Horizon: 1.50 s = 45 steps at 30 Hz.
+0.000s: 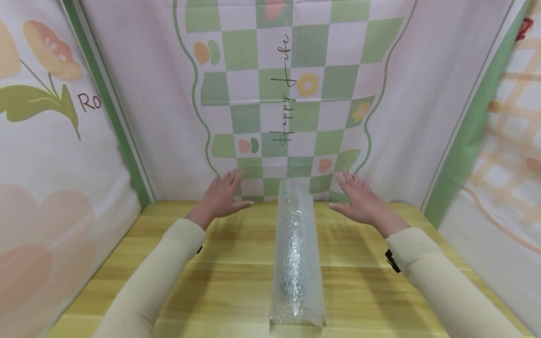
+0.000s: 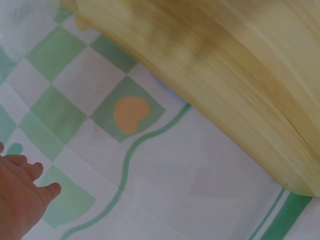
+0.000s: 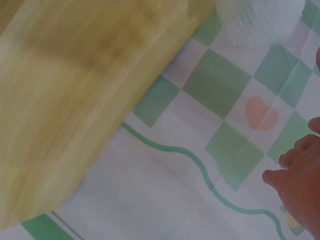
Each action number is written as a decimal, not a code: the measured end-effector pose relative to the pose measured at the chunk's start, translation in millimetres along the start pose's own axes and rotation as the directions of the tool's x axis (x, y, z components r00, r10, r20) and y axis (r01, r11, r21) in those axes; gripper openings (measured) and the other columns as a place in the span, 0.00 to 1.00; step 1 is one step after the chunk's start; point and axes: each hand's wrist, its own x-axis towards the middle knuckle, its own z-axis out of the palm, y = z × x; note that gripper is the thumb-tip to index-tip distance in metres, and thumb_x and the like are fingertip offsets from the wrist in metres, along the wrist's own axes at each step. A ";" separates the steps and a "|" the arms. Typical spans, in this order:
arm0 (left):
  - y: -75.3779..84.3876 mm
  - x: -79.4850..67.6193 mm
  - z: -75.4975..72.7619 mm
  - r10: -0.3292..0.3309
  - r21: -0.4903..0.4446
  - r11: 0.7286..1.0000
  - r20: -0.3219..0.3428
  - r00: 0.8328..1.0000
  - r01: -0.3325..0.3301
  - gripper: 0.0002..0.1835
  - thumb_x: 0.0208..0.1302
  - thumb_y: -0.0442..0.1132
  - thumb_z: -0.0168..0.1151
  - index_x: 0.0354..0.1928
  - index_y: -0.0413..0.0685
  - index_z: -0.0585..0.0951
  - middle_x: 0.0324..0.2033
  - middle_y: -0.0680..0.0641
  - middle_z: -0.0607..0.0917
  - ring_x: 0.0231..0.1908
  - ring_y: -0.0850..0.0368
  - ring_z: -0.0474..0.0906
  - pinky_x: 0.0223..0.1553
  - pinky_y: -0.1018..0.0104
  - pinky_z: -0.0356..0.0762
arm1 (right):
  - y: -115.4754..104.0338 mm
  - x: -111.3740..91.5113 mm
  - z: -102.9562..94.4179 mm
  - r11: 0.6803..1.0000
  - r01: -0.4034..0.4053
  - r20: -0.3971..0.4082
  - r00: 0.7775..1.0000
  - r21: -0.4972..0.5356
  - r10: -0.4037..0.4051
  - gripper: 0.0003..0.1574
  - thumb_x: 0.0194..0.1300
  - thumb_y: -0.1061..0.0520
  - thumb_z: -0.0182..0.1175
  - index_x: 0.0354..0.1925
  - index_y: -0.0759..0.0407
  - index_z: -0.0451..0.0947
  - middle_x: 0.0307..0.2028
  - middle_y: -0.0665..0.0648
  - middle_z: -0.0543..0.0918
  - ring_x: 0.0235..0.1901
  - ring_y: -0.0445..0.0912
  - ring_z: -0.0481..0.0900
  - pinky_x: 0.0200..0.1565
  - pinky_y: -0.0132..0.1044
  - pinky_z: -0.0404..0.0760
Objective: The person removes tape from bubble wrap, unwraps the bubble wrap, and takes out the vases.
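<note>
A long roll of clear bubble wrap (image 1: 296,253) lies on the wooden table (image 1: 236,281), its length running away from me. The far end of the bubble wrap (image 3: 260,20) also shows at the top of the right wrist view. To the left of the roll, my left hand (image 1: 221,195) is held above the table's far part, fingers extended and apart from it. My right hand (image 1: 359,197) is on the other side, its fingers likewise extended and touching nothing. Part of the left hand (image 2: 22,200) and the right hand (image 3: 300,185) appear in their wrist views.
Behind the table hangs a white cloth (image 1: 308,112) with green checks and lettering. Patterned cloth walls stand at the left (image 1: 63,164) and right (image 1: 494,155). The table's far edge meets the back cloth.
</note>
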 end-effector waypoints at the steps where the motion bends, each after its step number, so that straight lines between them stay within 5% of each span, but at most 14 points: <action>1: 1.6 -1.1 0.9 0.004 -0.003 1.000 0.001 1.000 -0.004 0.54 0.66 0.70 0.54 0.79 0.42 0.46 0.76 0.36 0.48 0.74 0.39 0.46 0.71 0.38 0.43 | -0.6 -2.0 1.6 1.000 0.001 0.002 1.000 0.002 -0.001 0.59 0.72 0.34 0.54 0.78 0.66 0.37 0.76 0.72 0.34 0.73 0.68 0.32 0.70 0.62 0.32; 14: 24.3 -20.1 20.4 0.062 -0.032 0.998 0.017 0.998 -0.062 0.56 0.66 0.69 0.56 0.79 0.42 0.42 0.76 0.34 0.46 0.74 0.38 0.46 0.69 0.37 0.48 | -15.3 -21.1 21.5 0.999 0.039 -0.012 0.999 0.012 -0.039 0.55 0.72 0.41 0.59 0.77 0.71 0.44 0.75 0.74 0.38 0.73 0.68 0.34 0.70 0.64 0.39; 23: 45.7 -38.3 34.3 0.060 -0.232 0.972 0.112 0.992 -0.033 0.55 0.67 0.69 0.53 0.79 0.44 0.40 0.77 0.38 0.40 0.74 0.40 0.43 0.71 0.41 0.47 | -32.5 -40.4 35.6 0.995 0.055 0.003 0.998 0.082 -0.056 0.56 0.72 0.39 0.58 0.75 0.74 0.45 0.74 0.76 0.40 0.73 0.70 0.39 0.69 0.66 0.44; 31: 65.1 -54.6 54.7 0.055 -0.465 0.884 0.203 0.978 0.047 0.55 0.67 0.69 0.54 0.80 0.47 0.40 0.77 0.43 0.39 0.75 0.46 0.40 0.72 0.49 0.46 | -47.5 -57.9 49.6 0.988 0.048 0.002 0.999 0.149 -0.049 0.56 0.72 0.37 0.56 0.76 0.73 0.45 0.75 0.74 0.42 0.73 0.69 0.41 0.69 0.64 0.45; 41: 88.9 -64.5 73.4 0.107 -0.693 0.717 0.218 0.970 0.077 0.53 0.68 0.61 0.59 0.78 0.38 0.43 0.77 0.36 0.43 0.75 0.44 0.40 0.73 0.50 0.42 | -69.0 -73.3 62.2 0.978 0.039 -0.020 0.999 0.204 -0.036 0.55 0.72 0.37 0.56 0.74 0.76 0.48 0.74 0.75 0.48 0.72 0.69 0.47 0.69 0.64 0.49; 45: 97.2 -66.8 79.9 0.144 -0.732 0.679 0.216 0.966 0.063 0.53 0.69 0.60 0.60 0.79 0.40 0.41 0.77 0.37 0.42 0.75 0.44 0.39 0.72 0.49 0.42 | -77.4 -78.3 67.9 0.970 0.025 -0.018 1.000 0.242 -0.021 0.56 0.71 0.36 0.57 0.74 0.74 0.49 0.74 0.74 0.50 0.71 0.69 0.50 0.68 0.64 0.51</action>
